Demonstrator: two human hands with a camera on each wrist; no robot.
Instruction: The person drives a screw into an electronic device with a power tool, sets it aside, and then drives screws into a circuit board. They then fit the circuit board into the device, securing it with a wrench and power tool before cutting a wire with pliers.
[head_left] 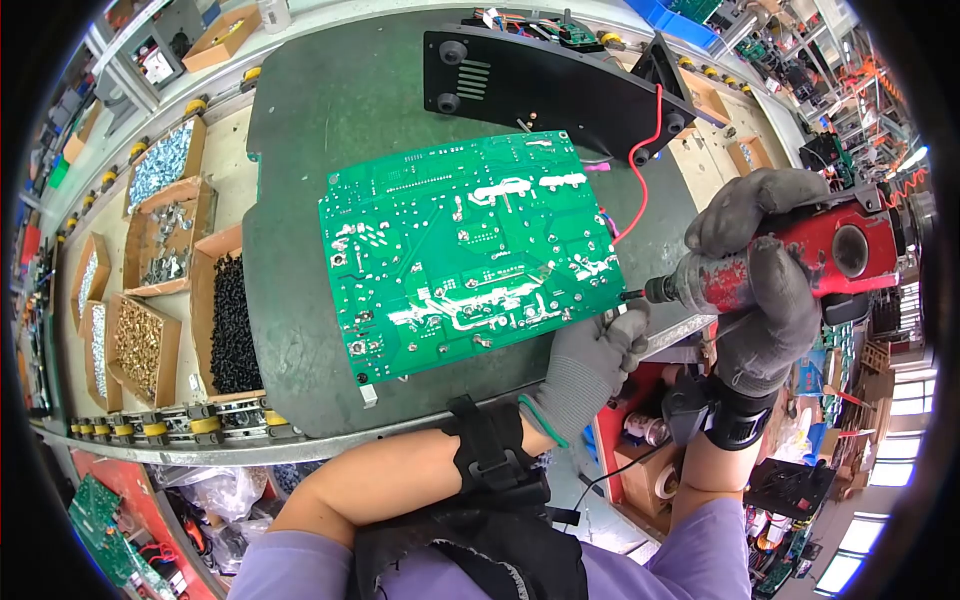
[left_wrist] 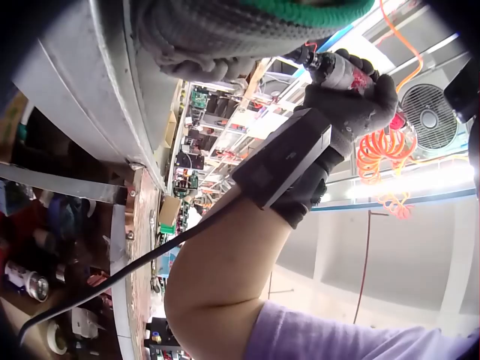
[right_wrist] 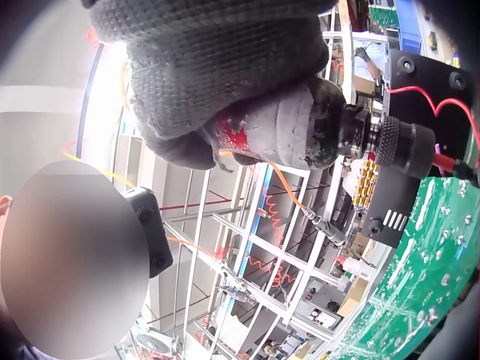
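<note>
A large green circuit board (head_left: 470,250), its face dotted with solder joints and white streaks, lies tilted over the dark green mat (head_left: 290,130). My gloved left hand (head_left: 595,360) is at its lower right corner, fingers curled around the edge; the fingertips are partly hidden. A small pale piece shows beside them. My gloved right hand (head_left: 775,270) grips a red power screwdriver (head_left: 850,250), held sideways with its bit pointing left at that same corner. The screwdriver's knurled chuck (right_wrist: 405,146) shows in the right wrist view, close to the board.
Behind the board stands a black metal panel (head_left: 540,90) with vents and rubber feet. A red wire (head_left: 640,170) loops from it toward the board. At left are cardboard boxes of black screws (head_left: 232,325), brass parts (head_left: 147,340) and silver parts (head_left: 160,165). Roller tracks (head_left: 205,425) edge the bench.
</note>
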